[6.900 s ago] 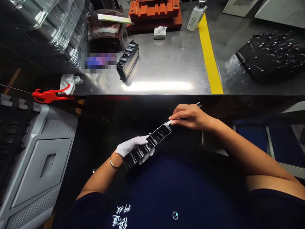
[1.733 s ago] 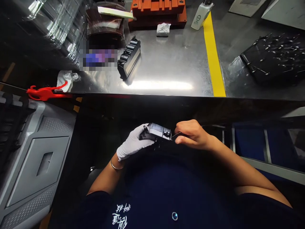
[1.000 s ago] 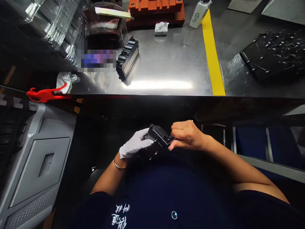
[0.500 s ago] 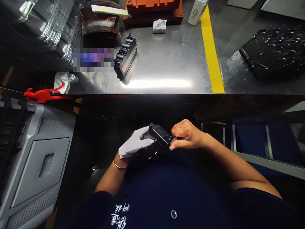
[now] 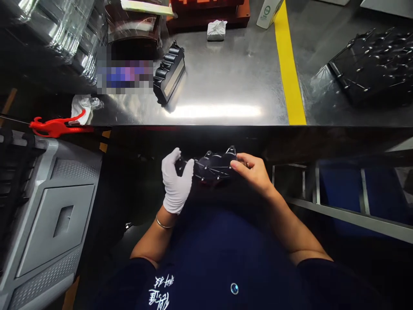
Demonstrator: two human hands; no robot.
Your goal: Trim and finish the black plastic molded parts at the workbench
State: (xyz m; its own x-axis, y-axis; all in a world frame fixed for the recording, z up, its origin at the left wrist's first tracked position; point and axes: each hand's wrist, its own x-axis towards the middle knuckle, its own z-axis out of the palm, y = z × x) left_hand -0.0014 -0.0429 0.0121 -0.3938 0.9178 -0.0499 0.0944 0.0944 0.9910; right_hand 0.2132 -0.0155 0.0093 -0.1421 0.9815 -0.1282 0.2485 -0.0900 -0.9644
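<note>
The black plastic part (image 5: 214, 165) spans between the gloved left hand (image 5: 176, 183) and bare right hand (image 5: 253, 170), both gripping its ends.

Pixel-blurred patch (image 5: 125, 76) on the steel table (image 5: 226, 86)

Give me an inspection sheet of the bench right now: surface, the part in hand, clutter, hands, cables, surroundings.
Surface: shiny metal bench with a yellow stripe running across it.
Job's things: black plastic part held below the bench edge, between both hands.
Clutter: second black part lying on the bench; white cloth wad; white bottle; orange block; black tray right of the stripe; red clip at the left edge.
Hands: gloved left hand grips the part's left end; bare right hand holds its right end.
Cables: nothing seen.
Surroundings: grey bin at the left; clear plastic trays stacked top left.
</note>
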